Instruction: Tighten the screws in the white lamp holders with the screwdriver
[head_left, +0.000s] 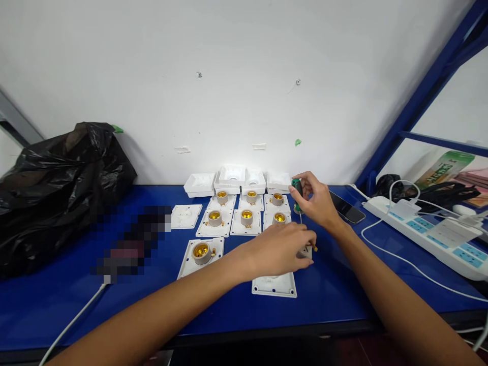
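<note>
My right hand [315,200] pinches a rounded green screwdriver [297,195]; my left hand [284,247] pinches a pale, brassy-edged part [306,251].

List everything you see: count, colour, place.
Screwdriver: one, green and black, right hand
Small part: one, pale and brass, left hand
Sockets: seven visible, gold inside, on white plates
Other plates: two, white, left and front
Covers: at least four, white, rear
Bag: one, black, left
Pixelated patch: one, dark, left
Phone: one, black, right
Power strip: one, white, right
Cables: several, white, both sides
Package: one, green, far right
Frame: one, blue, right
Table: one, blue, below
Wall: one, white, behind
Left hand: one, bare, centre
Right hand: one, bare, centre-right
</note>
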The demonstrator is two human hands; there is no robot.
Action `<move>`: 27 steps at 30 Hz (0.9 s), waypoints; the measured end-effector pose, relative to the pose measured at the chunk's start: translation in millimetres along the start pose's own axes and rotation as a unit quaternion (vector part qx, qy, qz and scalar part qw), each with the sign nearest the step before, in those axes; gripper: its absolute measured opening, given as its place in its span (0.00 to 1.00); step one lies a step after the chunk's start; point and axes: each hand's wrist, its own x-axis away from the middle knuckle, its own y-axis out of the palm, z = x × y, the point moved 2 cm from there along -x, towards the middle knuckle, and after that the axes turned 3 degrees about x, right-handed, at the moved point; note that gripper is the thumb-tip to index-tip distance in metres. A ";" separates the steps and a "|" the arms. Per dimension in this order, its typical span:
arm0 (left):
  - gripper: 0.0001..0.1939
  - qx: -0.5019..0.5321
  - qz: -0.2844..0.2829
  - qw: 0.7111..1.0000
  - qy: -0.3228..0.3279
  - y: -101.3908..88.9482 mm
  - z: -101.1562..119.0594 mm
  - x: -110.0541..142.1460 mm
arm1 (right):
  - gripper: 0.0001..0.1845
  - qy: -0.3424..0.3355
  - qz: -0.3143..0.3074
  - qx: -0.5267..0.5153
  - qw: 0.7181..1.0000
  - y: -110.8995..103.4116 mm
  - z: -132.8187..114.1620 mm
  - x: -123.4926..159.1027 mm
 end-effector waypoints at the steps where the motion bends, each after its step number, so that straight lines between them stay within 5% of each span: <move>1: 0.09 0.061 0.016 0.998 -0.022 -5.7 -2.6 3.7 | 0.08 -0.003 0.007 0.000 1.000 -0.5 -0.4 -0.2; 5: 0.18 0.253 0.057 0.962 -0.080 -20.6 -16.6 21.9 | 0.08 -0.014 0.022 -0.003 1.000 -1.0 -2.9 -0.4; 10: 0.25 0.343 0.059 0.931 -0.114 -20.5 -34.2 36.3 | 0.08 -0.013 0.023 -0.005 1.000 0.0 -4.6 0.6; 18: 0.24 0.345 -0.042 0.933 -0.091 -14.4 -39.1 43.7 | 0.09 -0.013 0.021 -0.008 1.000 0.6 -6.2 2.0; 27: 0.25 0.236 -0.116 0.964 -0.043 -25.9 -38.8 50.4 | 0.09 -0.009 0.013 -0.008 1.000 3.5 -5.2 2.1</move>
